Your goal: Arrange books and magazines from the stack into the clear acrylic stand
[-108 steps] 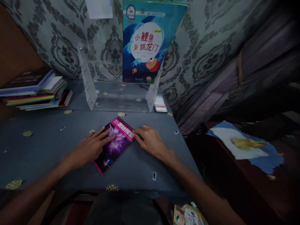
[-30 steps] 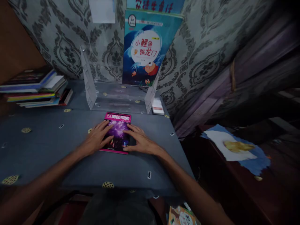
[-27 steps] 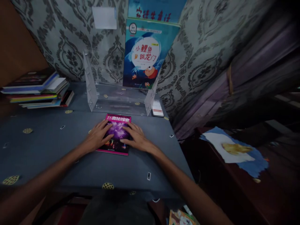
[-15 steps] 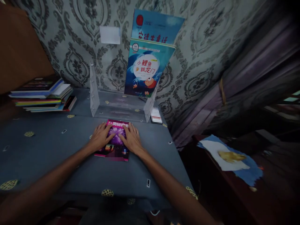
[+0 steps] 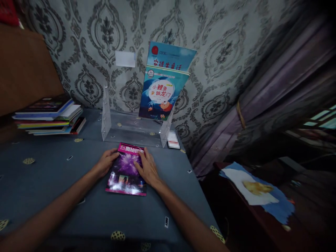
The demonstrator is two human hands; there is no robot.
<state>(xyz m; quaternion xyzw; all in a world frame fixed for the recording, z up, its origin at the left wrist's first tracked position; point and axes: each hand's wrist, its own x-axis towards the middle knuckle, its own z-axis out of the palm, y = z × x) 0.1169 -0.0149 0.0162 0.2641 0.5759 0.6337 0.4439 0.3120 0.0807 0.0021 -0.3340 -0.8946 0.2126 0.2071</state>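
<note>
A purple-and-pink book (image 5: pixel 127 169) with a glossy cover is in front of me on the table, its front catching light. My left hand (image 5: pixel 105 163) grips its upper left edge, with the fingers partly hidden beside or under it. On the opposite edge, my right hand (image 5: pixel 149 167) holds the book with its thumb across the cover and its fingers along the side. Whether the book is slightly raised off the cloth, I cannot tell. Just beyond it stands a clear acrylic book rack (image 5: pixel 133 132). Two blue picture books lean upright at the rack's right side, the front one (image 5: pixel 160 92) overlapping the rear one (image 5: pixel 170 56).
A pile of books (image 5: pixel 49 117) lies at the table's far left, by a brown box (image 5: pixel 26 66). A small white item (image 5: pixel 173 140) sits right of the rack. The patterned wall (image 5: pixel 220 77) rises behind. To the right, a dark red surface bears a blue cloth (image 5: pixel 282 206).
My left hand has slid from the book's cover to its left edge. The right hand has shifted toward the right edge. Glare now shows on the cover, and the view has tilted upward.
</note>
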